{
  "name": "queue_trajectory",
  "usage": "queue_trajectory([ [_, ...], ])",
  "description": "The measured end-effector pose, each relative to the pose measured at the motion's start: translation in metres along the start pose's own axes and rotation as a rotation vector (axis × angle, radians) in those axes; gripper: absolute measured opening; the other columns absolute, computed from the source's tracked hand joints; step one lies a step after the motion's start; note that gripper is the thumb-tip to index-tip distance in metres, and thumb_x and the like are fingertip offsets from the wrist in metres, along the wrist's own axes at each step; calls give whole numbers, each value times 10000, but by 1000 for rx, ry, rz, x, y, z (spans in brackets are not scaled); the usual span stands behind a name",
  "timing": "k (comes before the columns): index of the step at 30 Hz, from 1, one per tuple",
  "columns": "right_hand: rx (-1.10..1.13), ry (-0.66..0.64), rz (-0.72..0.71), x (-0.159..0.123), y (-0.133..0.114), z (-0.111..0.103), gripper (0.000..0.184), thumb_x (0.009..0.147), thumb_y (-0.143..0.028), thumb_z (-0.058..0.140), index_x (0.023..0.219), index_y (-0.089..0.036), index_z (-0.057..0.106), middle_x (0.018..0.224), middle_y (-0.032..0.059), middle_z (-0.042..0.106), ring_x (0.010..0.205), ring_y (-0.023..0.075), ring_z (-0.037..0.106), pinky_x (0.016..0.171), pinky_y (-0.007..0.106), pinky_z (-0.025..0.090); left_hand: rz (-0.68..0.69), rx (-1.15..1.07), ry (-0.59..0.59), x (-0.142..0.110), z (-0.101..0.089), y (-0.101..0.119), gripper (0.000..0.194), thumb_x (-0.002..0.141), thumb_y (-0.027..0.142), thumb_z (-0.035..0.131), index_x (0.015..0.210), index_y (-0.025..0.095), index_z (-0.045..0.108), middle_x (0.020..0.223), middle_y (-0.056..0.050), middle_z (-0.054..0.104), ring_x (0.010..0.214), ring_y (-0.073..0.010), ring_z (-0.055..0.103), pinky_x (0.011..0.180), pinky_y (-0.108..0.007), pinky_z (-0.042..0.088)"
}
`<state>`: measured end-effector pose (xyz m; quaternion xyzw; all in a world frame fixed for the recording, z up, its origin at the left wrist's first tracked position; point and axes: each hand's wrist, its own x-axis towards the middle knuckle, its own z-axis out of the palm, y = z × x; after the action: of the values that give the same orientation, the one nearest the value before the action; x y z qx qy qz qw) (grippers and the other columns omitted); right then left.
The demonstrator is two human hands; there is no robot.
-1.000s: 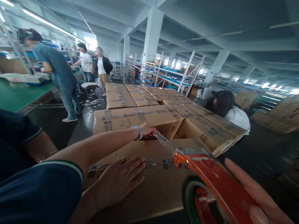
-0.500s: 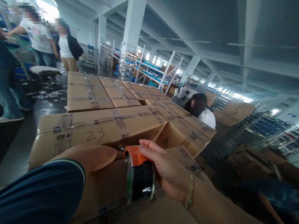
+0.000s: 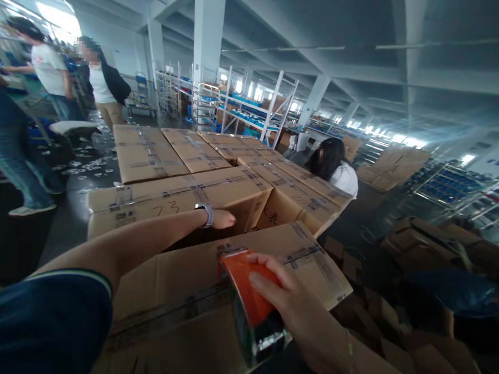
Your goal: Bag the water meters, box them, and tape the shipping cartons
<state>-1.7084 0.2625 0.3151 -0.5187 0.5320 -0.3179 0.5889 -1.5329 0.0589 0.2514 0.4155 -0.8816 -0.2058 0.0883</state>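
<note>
My left hand [image 3: 224,219] reaches across the nearest cardboard box [image 3: 312,268] and rests on its far edge, fingers stretched flat; a pale band circles the wrist. My right hand [image 3: 299,318] is closed over an orange tape dispenser [image 3: 250,298], which sits on the box's top seam near its front edge. A strip of clear tape [image 3: 176,309] runs along that seam to the left of the dispenser. Just beyond my left hand stands a sealed box marked "23" [image 3: 171,197].
More sealed boxes [image 3: 146,151] are packed behind. A seated person in white [image 3: 338,172] is at the stack's far right. Other people stand at the left [image 3: 102,90]. Flattened cartons [image 3: 417,246] lie on the floor at right, and metal racks [image 3: 253,109] stand behind.
The dispenser has come back along the seam towards me with my right hand on top. My left hand now shows at the far edge. Another hand that lay flat on the box is gone.
</note>
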Motion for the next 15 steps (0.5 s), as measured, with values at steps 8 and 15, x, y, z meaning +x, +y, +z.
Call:
queue_trajectory([
  [8, -210, 139, -147, -134, 124, -27, 509, 725, -524, 626, 1138, -227, 632, 1193, 98, 619, 1079, 283, 582, 948, 390, 472, 348, -143, -310, -138, 66, 130, 553, 936, 399, 331, 1428, 148, 300, 1476, -89, 316, 1362, -208, 293, 1127, -349, 209],
  [15, -145, 222, -177, -196, 226, -7, 475, 767, -517, 587, 1139, -226, 633, 1197, 76, 623, 1114, 260, 571, 990, 328, 438, 392, 296, -250, -175, 125, 150, 821, 799, 457, 557, 1458, 150, 177, 1527, -136, 93, 1409, -328, 77, 1077, -621, -96],
])
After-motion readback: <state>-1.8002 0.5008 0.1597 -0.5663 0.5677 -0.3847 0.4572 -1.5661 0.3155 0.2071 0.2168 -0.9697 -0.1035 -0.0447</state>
